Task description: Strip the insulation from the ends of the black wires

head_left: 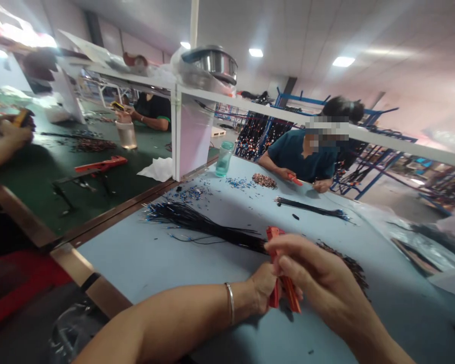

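Observation:
My left hand, with a bracelet at its wrist, is closed around the red handles of a pair of crimping pliers. The jaws point up and away from me. My right hand is at the head of the pliers, thumb and forefinger brought together in a pinch. What sits between those fingers is too small or hidden to make out. Just beyond the pliers lies a long bundle of black wires, many with blue-tipped ends at the left. Partly behind my right hand is a pile of short dark brown pieces.
Blue terminals and a copper-coloured heap are scattered ahead, near a green jar. A second wire bundle lies before a co-worker opposite. Left, past a metal edge, a green table holds red pliers.

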A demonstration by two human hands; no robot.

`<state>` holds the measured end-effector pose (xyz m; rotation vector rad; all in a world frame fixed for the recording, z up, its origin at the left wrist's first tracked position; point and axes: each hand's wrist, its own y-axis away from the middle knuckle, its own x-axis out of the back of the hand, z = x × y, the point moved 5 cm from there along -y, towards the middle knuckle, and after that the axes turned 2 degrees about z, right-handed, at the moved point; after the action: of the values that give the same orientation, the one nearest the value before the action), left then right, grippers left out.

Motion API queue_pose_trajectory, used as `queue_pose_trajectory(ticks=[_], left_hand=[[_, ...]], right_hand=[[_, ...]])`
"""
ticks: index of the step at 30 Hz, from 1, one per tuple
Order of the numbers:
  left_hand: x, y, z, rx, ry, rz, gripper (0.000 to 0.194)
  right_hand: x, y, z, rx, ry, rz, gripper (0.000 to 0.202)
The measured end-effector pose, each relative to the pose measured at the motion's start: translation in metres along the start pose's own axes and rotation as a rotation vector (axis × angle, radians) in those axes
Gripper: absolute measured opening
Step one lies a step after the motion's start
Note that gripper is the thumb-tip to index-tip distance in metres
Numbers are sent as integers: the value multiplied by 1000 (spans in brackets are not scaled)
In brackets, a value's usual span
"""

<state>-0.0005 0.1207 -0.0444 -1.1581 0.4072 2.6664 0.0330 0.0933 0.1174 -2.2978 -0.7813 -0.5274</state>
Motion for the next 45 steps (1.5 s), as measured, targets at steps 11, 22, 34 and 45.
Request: queue_pose_trajectory(ticks=[11, 22, 34, 45], left_hand=[[-9, 14, 17, 20, 83, -46, 23], [-11, 22, 33, 2, -7, -5, 22], [5, 125, 54, 109, -377, 73, 25], [45, 215, 19, 55, -390, -79, 35]], right_hand=[[26, 112, 82, -111, 372, 300, 27], [11, 119, 69, 155, 459, -173, 4], [14, 113, 97, 11, 710, 119, 22], [71, 100, 130, -153, 717, 175, 30]])
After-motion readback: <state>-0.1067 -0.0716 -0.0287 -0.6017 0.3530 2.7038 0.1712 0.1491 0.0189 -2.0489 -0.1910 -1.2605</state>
